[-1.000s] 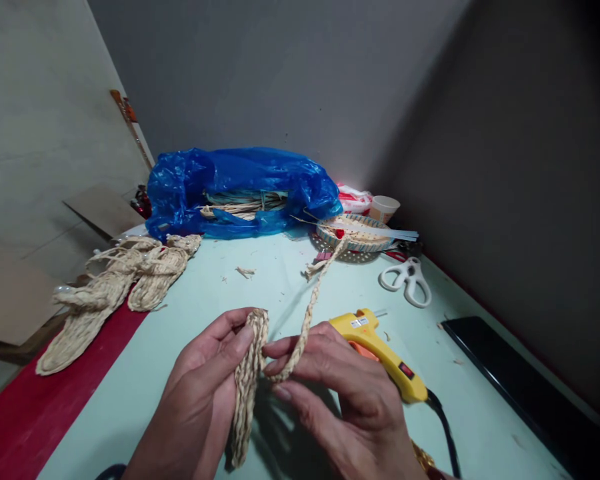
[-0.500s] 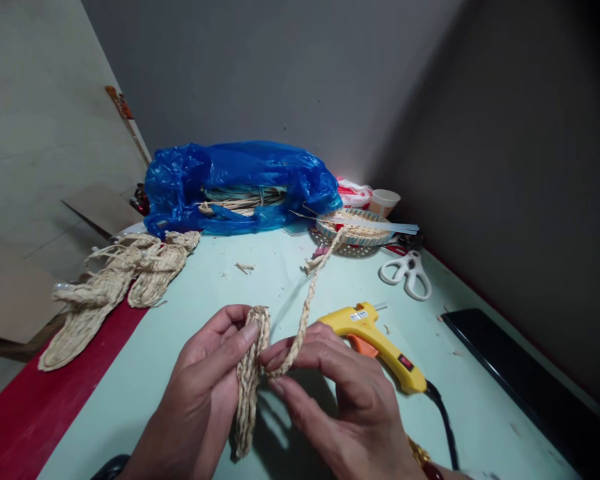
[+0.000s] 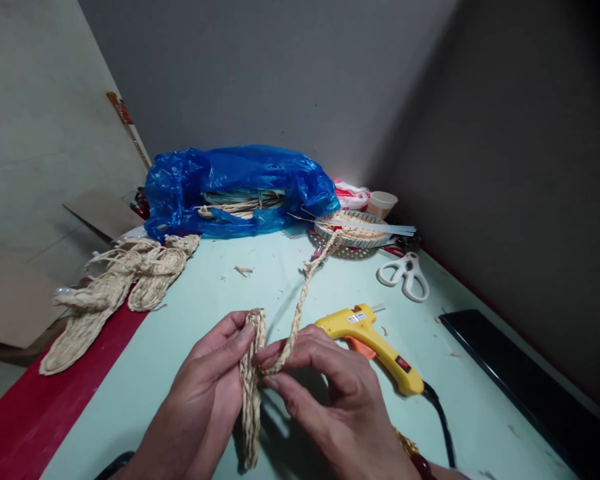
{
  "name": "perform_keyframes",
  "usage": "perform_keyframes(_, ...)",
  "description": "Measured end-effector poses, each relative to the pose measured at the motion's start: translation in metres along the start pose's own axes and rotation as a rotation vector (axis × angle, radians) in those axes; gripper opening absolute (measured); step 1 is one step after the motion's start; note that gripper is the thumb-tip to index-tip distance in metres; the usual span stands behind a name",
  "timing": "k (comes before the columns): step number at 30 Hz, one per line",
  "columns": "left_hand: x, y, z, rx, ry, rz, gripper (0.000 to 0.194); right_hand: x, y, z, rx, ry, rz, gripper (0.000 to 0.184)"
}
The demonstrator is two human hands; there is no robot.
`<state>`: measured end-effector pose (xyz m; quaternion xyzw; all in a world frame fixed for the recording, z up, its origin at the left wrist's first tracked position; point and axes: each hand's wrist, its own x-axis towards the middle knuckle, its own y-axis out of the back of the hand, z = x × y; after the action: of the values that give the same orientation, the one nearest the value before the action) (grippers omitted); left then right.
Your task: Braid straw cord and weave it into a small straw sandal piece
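Note:
My left hand (image 3: 207, 383) grips a flat piece of coiled straw braid (image 3: 251, 407), thumb laid along its near face, its long side hanging down over the table. A loose length of straw braid (image 3: 298, 320) runs from that piece up toward the basket at the back. My right hand (image 3: 325, 393) pinches this loose braid between thumb and fingers, close against the coiled piece's right edge. Just beyond my right hand lies a yellow glue gun (image 3: 370, 337) on its side, its nozzle pointing away and its black cord trailing toward me.
Woven straw slippers (image 3: 95, 310) rest at the left edge. At the back sits a blue plastic bag (image 3: 250, 163) holding straw, beside a round woven basket (image 3: 353, 238) and a paper cup (image 3: 381, 203). White-handled scissors (image 3: 405, 275) and a black phone-like slab (image 3: 505, 373) lie right.
The coiled piece has turned slightly in my left hand, its lower end swinging to the right. My right hand still pinches the braid, and the view has shifted a little.

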<state>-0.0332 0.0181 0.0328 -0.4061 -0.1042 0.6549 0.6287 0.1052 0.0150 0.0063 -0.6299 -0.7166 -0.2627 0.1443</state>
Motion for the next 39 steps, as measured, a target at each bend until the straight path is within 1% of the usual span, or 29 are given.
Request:
perform_keyframes(3, -0.004, -0.001, 0.000, 0.002, 0.002, -0.014, 0.012, 0.000, 0.000, 0.002, 0.034, -0.012, 0.015, 0.017)
perform_keyframes(6, -0.007, -0.002, 0.002, 0.063, -0.018, 0.020, 0.015, 0.000, 0.002, 0.002, 0.030, -0.045, 0.013, 0.017)
perform_keyframes(9, -0.007, -0.006, 0.004, 0.132, -0.044, 0.048, 0.016, -0.001, 0.006, 0.000, 0.057, -0.178, -0.032, 0.019)
perform_keyframes(11, -0.005, -0.008, 0.005, 0.166, -0.039, 0.050, 0.016, 0.000, 0.008, -0.002, 0.163, -0.283, -0.048, 0.022)
perform_keyframes(12, -0.005, -0.009, 0.006, 0.180, -0.034, 0.049, 0.015, 0.000, 0.008, -0.003, 0.219, -0.327, -0.046, 0.021)
perform_keyframes(14, -0.004, -0.010, 0.006, 0.202, -0.043, 0.055, 0.016, 0.001, 0.009, -0.005, 0.278, -0.386, -0.042, 0.013)
perform_keyframes(16, -0.004, -0.010, 0.006, 0.208, -0.073, 0.075, 0.018, 0.001, 0.009, -0.005, 0.275, -0.415, -0.044, 0.006)
perform_keyframes(18, -0.005, -0.010, 0.005, 0.201, -0.094, 0.090, 0.018, 0.000, 0.008, -0.002, 0.270, -0.423, -0.046, 0.003)
perform_keyframes(20, -0.005, -0.008, 0.004, 0.184, -0.091, 0.069, 0.016, -0.001, 0.006, 0.002, 0.292, -0.432, -0.061, 0.003)
perform_keyframes(23, -0.002, -0.003, 0.002, 0.148, -0.097, -0.014, 0.015, -0.002, 0.002, 0.006, 0.385, -0.479, -0.095, 0.008)
perform_keyframes(25, 0.001, 0.001, 0.001, 0.142, -0.113, -0.045, 0.014, -0.001, -0.001, 0.007, 0.443, -0.532, -0.071, 0.014)
perform_keyframes(27, 0.003, 0.004, 0.000, 0.146, -0.117, -0.047, 0.013, 0.000, -0.002, 0.005, 0.466, -0.583, -0.036, 0.020)
perform_keyframes(31, 0.003, 0.003, 0.001, 0.142, -0.102, -0.040, 0.014, 0.003, 0.002, -0.001, 0.502, -0.593, -0.049, 0.022)
perform_keyframes(35, 0.001, 0.000, 0.004, 0.157, -0.097, -0.002, 0.013, 0.008, 0.010, -0.006, 0.494, -0.566, -0.072, 0.018)
perform_keyframes(39, 0.001, 0.001, 0.007, 0.156, -0.042, 0.015, 0.011, 0.013, 0.015, -0.006, 0.485, -0.543, -0.082, 0.014)
